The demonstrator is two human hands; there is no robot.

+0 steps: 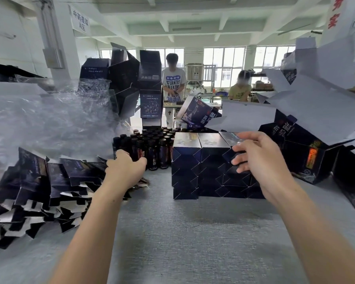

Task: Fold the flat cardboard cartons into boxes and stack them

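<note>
On the table [182,232], my right hand [256,156], fingers [242,148] apart, apparently steadies the stack [193,171] while my left hand [125,168], grip unclear, reaches for flat cartons [39,181].

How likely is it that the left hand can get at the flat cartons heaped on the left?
Probably yes. The left hand is at the right-hand edge of the flat cartons. Nothing lies between them, and the dark bottles stand just behind its fingers rather than across the way.
</note>
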